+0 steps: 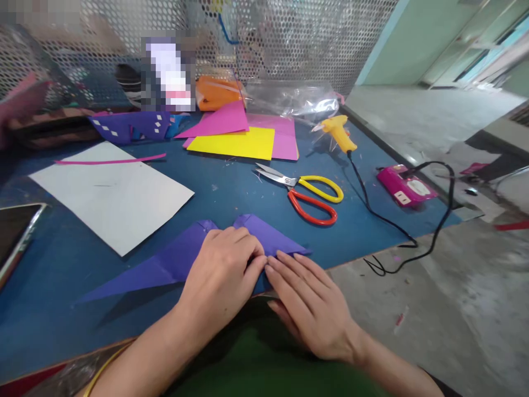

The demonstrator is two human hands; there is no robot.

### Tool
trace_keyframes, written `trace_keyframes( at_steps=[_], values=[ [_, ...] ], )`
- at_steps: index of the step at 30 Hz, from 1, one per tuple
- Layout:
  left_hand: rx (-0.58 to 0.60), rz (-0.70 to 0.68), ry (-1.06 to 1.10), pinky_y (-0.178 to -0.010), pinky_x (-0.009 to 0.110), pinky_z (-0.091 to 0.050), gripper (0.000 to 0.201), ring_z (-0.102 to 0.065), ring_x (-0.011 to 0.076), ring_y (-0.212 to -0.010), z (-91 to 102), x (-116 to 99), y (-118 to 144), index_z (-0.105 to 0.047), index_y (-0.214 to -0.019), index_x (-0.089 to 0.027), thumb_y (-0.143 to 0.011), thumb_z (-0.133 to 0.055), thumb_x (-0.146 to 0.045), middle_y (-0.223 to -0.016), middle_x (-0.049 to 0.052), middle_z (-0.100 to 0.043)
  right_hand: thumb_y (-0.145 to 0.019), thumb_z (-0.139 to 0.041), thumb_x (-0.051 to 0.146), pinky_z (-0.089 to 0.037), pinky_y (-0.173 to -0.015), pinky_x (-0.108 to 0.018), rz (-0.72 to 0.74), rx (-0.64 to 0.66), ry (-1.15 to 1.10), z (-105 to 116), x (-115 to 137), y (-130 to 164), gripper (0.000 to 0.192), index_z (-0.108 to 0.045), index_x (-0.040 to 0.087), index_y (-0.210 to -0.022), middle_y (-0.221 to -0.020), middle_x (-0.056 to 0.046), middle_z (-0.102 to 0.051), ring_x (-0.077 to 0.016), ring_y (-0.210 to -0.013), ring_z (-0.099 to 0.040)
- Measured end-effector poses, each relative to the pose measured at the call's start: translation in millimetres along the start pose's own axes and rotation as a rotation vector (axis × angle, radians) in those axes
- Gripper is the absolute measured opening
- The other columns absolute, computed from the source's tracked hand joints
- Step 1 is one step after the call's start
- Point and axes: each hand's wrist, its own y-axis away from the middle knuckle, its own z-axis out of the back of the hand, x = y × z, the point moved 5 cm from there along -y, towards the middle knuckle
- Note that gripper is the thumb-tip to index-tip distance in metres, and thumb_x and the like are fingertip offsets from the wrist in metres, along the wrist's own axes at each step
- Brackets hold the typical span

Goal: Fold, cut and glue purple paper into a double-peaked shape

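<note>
At the far left edge a dark phone (16,234) lies on the blue table (231,198), and beside it a white sheet (111,196) with a thin pink strip (109,161) along its top. The folded purple paper (165,264) sits at the near edge, its long point stretching left. The left hand (221,281) presses down on it with fingers curled, gripping nothing; the right hand (309,303) lies flat and open, fingertips on the fold. Beyond them lie yellow paper (233,144) over pink sheets (285,138), then the red-and-yellow scissors (308,193), a yellow glue gun (339,134) and a pink power strip (405,187). No writing is readable.
</note>
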Motion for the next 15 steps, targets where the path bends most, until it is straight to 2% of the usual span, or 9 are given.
trace_keyframes(
  at_steps=[2, 4, 6, 9, 15],
  values=[
    [0.0, -0.002, 0.007, -0.074, 0.038, -0.037, 0.019, -0.055, 0.0181, -0.074, 1.6, 1.4, 2.3, -0.056, -0.075, -0.02, -0.093, -0.055, -0.013, -0.075, -0.002, -0.061, -0.099, -0.049, 0.017, -0.052, -0.106, -0.041, -0.011, -0.035, -0.057, -8.8, 1.1, -1.6, 0.033, -0.066, 0.0, -0.122, -0.127, -0.017, -0.071, -0.0268, -0.126, -0.063],
    [0.01, -0.012, 0.027, -0.074, 0.036, -0.039, 0.013, -0.057, 0.0178, -0.078, 5.2, 3.0, 7.6, -0.058, -0.08, -0.02, -0.092, -0.057, -0.014, -0.08, -0.002, -0.063, -0.098, -0.049, 0.014, -0.053, -0.105, -0.041, -0.054, -0.068, -0.055, -14.9, 0.5, 0.1, 0.033, -0.065, -0.001, -0.122, -0.126, -0.019, -0.071, -0.0266, -0.126, -0.063],
    [0.009, -0.036, 0.039, -0.076, 0.035, -0.041, 0.006, -0.058, 0.0177, -0.083, 10.5, 3.9, 15.4, -0.06, -0.087, -0.02, -0.091, -0.062, -0.016, -0.087, -0.001, -0.064, -0.098, -0.049, 0.013, -0.052, -0.107, -0.041, -0.064, -0.075, -0.046, -18.1, 1.3, 3.1, 0.032, -0.065, 0.0, -0.122, -0.126, -0.018, -0.071, -0.0259, -0.126, -0.063],
    [-0.052, -0.056, 0.001, -0.08, 0.033, -0.043, 0.004, -0.059, 0.0169, -0.087, 19.5, 5.0, 27.3, -0.061, -0.093, -0.021, -0.092, -0.064, -0.018, -0.092, -0.001, -0.065, -0.097, -0.051, 0.013, -0.05, -0.109, -0.041, -0.058, -0.062, -0.041, -19.4, 2.6, 6.1, 0.032, -0.066, 0.002, -0.123, -0.127, -0.017, -0.07, -0.0255, -0.128, -0.062],
    [-0.154, -0.031, -0.08, -0.077, 0.032, -0.039, 0.009, -0.06, 0.015, -0.082, 22.4, 4.1, 33.1, -0.064, -0.087, -0.023, -0.096, -0.062, -0.022, -0.086, -0.003, -0.066, -0.098, -0.053, 0.016, -0.042, -0.114, -0.037, -0.091, -0.045, -0.038, -20.6, 0.6, 6.7, 0.032, -0.067, 0.006, -0.125, -0.128, -0.013, -0.071, -0.0236, -0.126, -0.063]
  ],
)
